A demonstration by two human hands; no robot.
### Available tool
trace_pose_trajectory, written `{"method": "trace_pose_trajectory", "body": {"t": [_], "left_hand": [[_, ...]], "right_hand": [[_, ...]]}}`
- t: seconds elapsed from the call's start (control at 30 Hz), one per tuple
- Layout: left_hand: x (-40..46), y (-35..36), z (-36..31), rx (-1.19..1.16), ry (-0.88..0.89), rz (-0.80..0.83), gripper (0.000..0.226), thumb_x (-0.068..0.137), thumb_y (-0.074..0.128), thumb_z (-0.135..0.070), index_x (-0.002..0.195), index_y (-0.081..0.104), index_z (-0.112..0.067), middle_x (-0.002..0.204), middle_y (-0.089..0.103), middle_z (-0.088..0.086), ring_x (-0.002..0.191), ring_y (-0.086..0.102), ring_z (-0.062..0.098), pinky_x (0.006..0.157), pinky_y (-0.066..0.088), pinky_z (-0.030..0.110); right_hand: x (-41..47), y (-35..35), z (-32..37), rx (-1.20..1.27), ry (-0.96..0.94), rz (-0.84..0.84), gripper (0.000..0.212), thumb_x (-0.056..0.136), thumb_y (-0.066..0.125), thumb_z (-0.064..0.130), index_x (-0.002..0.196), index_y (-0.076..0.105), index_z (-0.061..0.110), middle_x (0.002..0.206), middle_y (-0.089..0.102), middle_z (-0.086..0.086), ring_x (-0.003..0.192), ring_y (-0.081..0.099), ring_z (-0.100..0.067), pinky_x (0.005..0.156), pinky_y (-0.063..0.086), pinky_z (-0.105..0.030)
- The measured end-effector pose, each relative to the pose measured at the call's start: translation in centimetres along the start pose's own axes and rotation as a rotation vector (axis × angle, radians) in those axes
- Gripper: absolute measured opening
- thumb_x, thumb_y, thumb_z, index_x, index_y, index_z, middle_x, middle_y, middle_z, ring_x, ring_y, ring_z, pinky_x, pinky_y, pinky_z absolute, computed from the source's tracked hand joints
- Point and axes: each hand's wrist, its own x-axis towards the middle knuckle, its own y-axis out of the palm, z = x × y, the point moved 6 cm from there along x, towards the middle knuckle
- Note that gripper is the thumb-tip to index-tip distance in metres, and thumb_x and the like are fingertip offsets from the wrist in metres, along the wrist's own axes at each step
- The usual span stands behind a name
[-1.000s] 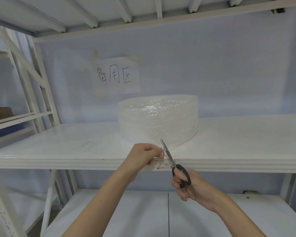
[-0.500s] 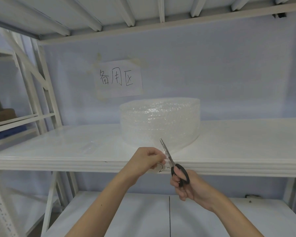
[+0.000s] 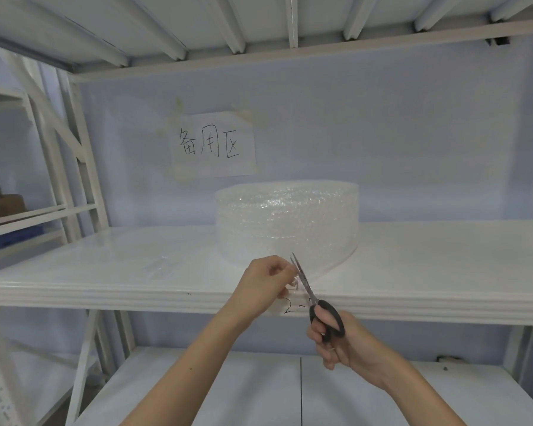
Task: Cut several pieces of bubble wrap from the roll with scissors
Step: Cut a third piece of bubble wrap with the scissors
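Note:
A clear bubble wrap roll (image 3: 286, 219) lies flat on the white shelf (image 3: 428, 265), its loose end drawn toward the shelf's front edge. My left hand (image 3: 266, 279) pinches that loose end just left of the blades. My right hand (image 3: 336, 336) grips the black-handled scissors (image 3: 316, 298) below the shelf edge. The blades point up and away, slightly apart at the tips, and sit against the wrap next to my left fingers.
A paper sign (image 3: 213, 147) with handwriting is taped to the blue wall behind the roll. A clear flat scrap (image 3: 156, 267) lies on the shelf to the left. A lower shelf (image 3: 228, 392) runs beneath my arms, and white rack uprights (image 3: 74, 167) stand at left.
The view has shifted slightly. Both hands stay at the shelf's front edge; the scissors remain against the wrap, with little visible movement.

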Motion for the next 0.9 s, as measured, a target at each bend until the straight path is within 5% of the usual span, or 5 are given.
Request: {"method": "trace_pose_trajectory", "body": {"t": [0.9], "left_hand": [[-0.2, 0.3, 0.3, -0.079, -0.025, 0.144, 0.015, 0.096, 0.061, -0.02, 0.083, 0.065, -0.014, 0.069, 0.065, -0.007, 0.058, 0.055, 0.006, 0.064, 0.049, 0.019]], "right_hand": [[1.1, 0.4, 1.9, -0.072, -0.078, -0.005, 0.04, 0.081, 0.059, 0.048, 0.073, 0.044, 0.011, 0.064, 0.048, 0.001, 0.045, 0.043, -0.015, 0.041, 0.04, -0.027]]}}
